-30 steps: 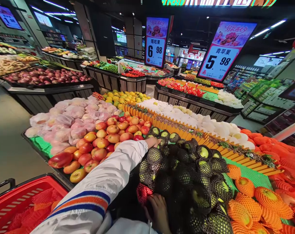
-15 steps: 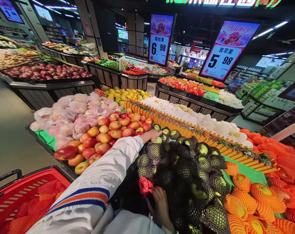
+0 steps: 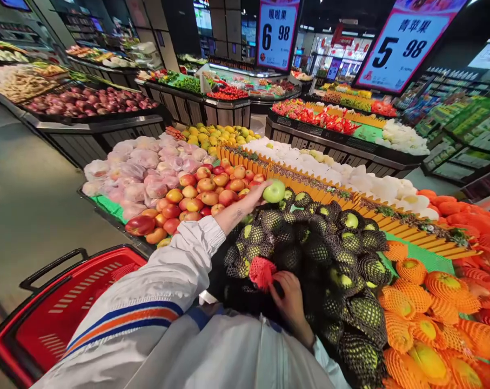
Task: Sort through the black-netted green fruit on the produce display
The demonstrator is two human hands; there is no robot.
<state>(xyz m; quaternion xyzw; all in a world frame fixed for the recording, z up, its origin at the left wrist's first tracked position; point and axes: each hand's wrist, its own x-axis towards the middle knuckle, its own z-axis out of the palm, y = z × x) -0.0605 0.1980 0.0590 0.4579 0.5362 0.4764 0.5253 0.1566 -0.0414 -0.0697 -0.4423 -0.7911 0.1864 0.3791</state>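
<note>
Beside the red basket (image 3: pixel 78 302), the left hand (image 3: pixel 255 201) is stretching across the pile, fingers curling around a bare green apple (image 3: pixel 274 191) lifted clear of the black-netted apples (image 3: pixel 334 259), while the right hand (image 3: pixel 289 294) is pinching a red foam net (image 3: pixel 262 272) nearer the body.

floor (image 3: pixel 29 194): smooth grey | produce stands (image 3: pixel 107 135): dark slatted sides, in rows | price signs (image 3: pixel 277 32): lit, overhead | ceiling: dark
</note>
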